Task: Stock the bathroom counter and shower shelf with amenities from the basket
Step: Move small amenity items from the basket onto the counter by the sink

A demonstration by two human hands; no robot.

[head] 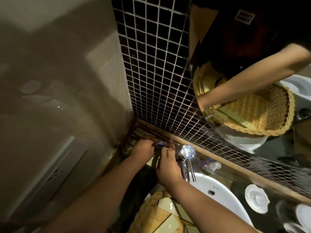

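Grip: the left hand [143,148] has its fingers curled about a small blue-and-white item [159,143], pinching its near end; the right hand [168,167] reaches its fingers to the same item, but whether it pinches or merely steadies cannot be told; the item is blurred and its kind uncertain.

Location: the item is held over a dark wire rack [133,137] in the corner, where the plain wall meets the mosaic tiles [159,73].

Risks, as judged: the rack appears open-wired, so a small slick packet could slip through or tip between the bars; the right wrist lies just beside the chrome tap [187,158], and a careless withdrawal could knock its lever; the basket [149,207] seems perched at the rim of the basin [222,204] and might slide in.

Materials: woven cane basket, stiff and ribbed; polished, round-headed tap; smooth white glazed basin; small dark glossy tiles in pale grout.
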